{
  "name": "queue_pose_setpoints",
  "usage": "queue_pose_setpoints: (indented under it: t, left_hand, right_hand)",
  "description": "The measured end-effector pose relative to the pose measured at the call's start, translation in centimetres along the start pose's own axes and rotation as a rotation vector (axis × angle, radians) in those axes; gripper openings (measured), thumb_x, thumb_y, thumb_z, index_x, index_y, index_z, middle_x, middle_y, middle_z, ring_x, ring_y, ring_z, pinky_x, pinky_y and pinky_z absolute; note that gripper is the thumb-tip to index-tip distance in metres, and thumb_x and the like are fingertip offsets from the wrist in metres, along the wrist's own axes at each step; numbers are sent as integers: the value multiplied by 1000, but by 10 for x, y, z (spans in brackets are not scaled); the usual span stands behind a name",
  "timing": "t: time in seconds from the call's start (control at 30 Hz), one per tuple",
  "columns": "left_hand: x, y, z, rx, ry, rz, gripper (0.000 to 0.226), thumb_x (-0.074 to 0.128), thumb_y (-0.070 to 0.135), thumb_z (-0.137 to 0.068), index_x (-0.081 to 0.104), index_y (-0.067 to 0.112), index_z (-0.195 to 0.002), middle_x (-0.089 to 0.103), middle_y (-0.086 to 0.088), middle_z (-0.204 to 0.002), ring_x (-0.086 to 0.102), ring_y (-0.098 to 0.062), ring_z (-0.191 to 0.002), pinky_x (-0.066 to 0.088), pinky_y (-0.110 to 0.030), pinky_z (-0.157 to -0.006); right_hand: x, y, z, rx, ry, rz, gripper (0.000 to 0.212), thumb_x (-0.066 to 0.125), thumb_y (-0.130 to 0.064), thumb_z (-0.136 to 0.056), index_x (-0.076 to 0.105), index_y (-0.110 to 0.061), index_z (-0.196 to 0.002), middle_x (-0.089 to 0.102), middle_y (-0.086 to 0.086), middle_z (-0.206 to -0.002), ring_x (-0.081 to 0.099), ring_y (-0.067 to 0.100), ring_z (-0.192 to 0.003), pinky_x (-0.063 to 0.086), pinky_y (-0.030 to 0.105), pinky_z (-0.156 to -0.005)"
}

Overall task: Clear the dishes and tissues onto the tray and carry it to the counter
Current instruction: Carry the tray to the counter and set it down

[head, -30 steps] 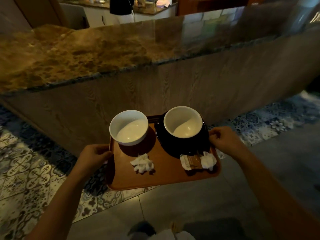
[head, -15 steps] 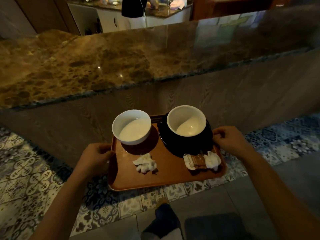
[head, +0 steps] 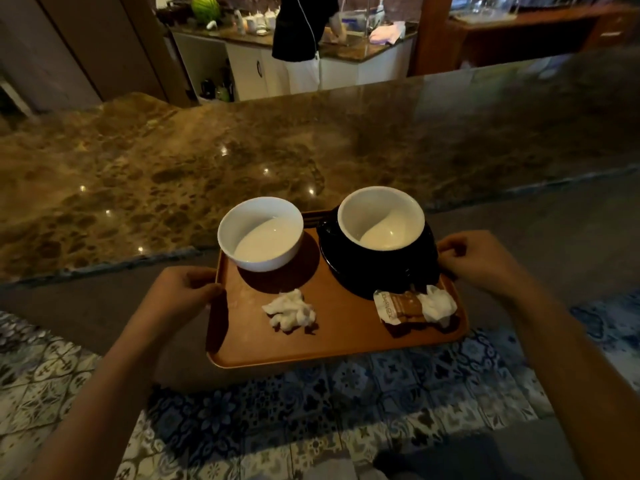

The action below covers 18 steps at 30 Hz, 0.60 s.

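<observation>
I hold an orange-brown tray [head: 332,344] level in front of me, its far edge at the rim of the brown marble counter [head: 242,154]. My left hand [head: 183,292] grips the tray's left edge and my right hand [head: 474,261] grips its right edge. On the tray stand a white bowl [head: 260,233] at the back left and a black cup with a white inside [head: 381,220] on a black saucer [head: 349,275] at the back right. A crumpled white tissue [head: 290,310] lies in the middle. A brown sachet [head: 401,306] and a second tissue [head: 439,304] lie at the front right.
The counter has a wood-panelled front and runs across the whole view. Patterned blue and white floor tiles [head: 311,403] lie below the tray. Behind the counter a person in a black top [head: 301,26] stands at a kitchen worktop with a watermelon [head: 205,8] and small jars.
I have come closer to the counter; it now fills more of the view and the tray's far edge has risen to its rim. Both hands keep their grip.
</observation>
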<state>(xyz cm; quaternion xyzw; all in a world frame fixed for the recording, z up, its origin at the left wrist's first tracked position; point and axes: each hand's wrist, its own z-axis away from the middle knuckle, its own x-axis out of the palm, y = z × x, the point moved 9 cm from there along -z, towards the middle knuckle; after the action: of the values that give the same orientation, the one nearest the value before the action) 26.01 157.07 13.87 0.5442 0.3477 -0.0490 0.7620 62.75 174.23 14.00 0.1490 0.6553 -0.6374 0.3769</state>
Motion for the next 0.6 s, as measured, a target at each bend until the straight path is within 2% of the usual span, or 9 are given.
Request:
queue_pose_setpoints:
  t: [0.1,0.17,0.23,0.33,0.4,0.5,0.6]
  left_hand:
    - [-6,8,-21,7,31,14,26,59,2,-82,68,27,-82,67,10,-70,61,-7,-70,43,-24,-58]
    - [-9,12,-35,-2,55,7,29,59,2,-82,68,30,-79,68,14,-57,62,-2,-62,42,-22,-56]
    - [-10,17,-49,2,70,-10,34,58,2,-82,64,34,-74,66,24,-54,62,2,-55,41,-19,-54]
    - [-9,26,-77,-1,99,-26,33,58,2,-83,64,34,-74,64,27,-51,60,9,-51,40,-19,-53]
    - [-8,29,-99,-29,121,-29,30,58,2,-84,65,30,-78,63,26,-48,60,8,-50,41,-19,-53]
    - [-6,31,-133,-94,164,-41,21,58,3,-85,68,21,-88,65,19,-47,61,-4,-55,43,-20,-53]
    - [1,35,-163,-127,187,-31,22,57,3,-85,69,11,-101,66,11,-65,59,-7,-66,44,-21,-56]
  right_hand:
    - [-2,-7,-29,11,-18,-29,15,59,1,-78,71,-8,-79,68,11,-68,63,17,-62,48,26,-56]
    - [-3,-11,-49,12,-29,-32,15,59,2,-79,71,-8,-79,68,10,-68,62,16,-62,48,25,-55]
    - [-4,-16,-69,0,-49,-36,15,59,1,-79,69,-9,-77,67,9,-70,62,15,-64,47,23,-53]
    - [-3,-23,-102,-25,-82,-29,19,60,-1,-81,65,-18,-73,66,5,-73,62,12,-68,46,20,-53]
    - [-3,-26,-128,-38,-92,-26,19,61,-2,-81,65,-18,-72,65,3,-71,61,10,-66,45,19,-52]
    - [-6,-28,-170,-43,-90,14,10,61,-3,-80,69,-7,-79,65,8,-69,61,15,-64,47,24,-54]
    - [-9,-33,-211,-50,-107,24,14,60,-4,-80,68,-12,-74,65,6,-69,60,16,-63,47,25,-53]
